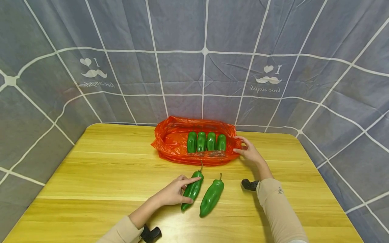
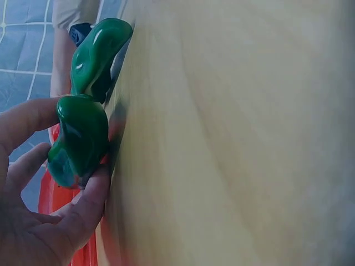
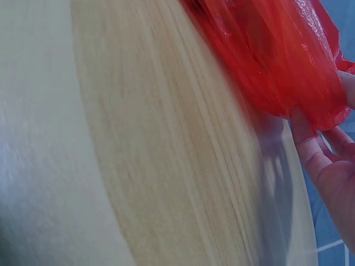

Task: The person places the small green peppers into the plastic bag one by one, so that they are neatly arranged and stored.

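Observation:
A red plastic bag (image 1: pixel 173 156) lies with its mouth spread wide at the back of the table, and several green peppers (image 1: pixel 202 141) stand side by side within it. At the bag's right end my right hand (image 1: pixel 247 151) holds the plastic between thumb and fingers; the right wrist view shows the bag (image 3: pixel 277 61) bunched there. My left hand (image 1: pixel 174 191) grips a long green pepper (image 1: pixel 193 189) from its left side, thumb near the tip, a finger near the stem end. To its right another green pepper (image 1: pixel 212 198) lies on the table, stem pointing away from me.
The yellow wooden table (image 1: pixel 100 182) reaches back to a grey curtain (image 1: pixel 182 74) with white lines, which also hangs along both sides. A black wrist mount (image 1: pixel 250 184) sticks out from my right sleeve, and another (image 1: pixel 151 233) from my left.

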The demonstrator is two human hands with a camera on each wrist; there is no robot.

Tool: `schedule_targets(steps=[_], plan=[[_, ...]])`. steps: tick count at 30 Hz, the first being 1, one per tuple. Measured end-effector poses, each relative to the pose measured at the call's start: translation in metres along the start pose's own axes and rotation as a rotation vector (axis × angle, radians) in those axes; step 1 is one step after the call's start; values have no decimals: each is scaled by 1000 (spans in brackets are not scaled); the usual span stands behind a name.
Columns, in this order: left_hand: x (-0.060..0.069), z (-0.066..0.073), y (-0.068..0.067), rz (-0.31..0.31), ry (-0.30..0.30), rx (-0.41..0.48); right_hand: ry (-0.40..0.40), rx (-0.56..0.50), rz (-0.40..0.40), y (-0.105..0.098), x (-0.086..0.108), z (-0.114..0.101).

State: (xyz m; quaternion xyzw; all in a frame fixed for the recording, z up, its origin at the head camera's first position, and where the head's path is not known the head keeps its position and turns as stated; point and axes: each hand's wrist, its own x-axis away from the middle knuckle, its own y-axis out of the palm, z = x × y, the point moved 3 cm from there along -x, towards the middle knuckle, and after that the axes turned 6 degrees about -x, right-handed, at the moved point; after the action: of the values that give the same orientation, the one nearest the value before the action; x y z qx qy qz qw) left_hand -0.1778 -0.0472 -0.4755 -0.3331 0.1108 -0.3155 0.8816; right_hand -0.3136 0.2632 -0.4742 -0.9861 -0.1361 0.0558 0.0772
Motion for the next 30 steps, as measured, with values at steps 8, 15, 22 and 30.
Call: schedule_targets(steps=[8,15,22,30], plan=[[2,1,0,-50,-1,19,-4,-5,-7,0,0,2],[2,1,-1,-84,9,8,18,-11,-4,0,-1,4],[2,-4,-3,-57,25,46,15,-9,-4,0,-1,3],[2,-5,-16,-28,56,196,28,-18,-1,0,-1,4]])
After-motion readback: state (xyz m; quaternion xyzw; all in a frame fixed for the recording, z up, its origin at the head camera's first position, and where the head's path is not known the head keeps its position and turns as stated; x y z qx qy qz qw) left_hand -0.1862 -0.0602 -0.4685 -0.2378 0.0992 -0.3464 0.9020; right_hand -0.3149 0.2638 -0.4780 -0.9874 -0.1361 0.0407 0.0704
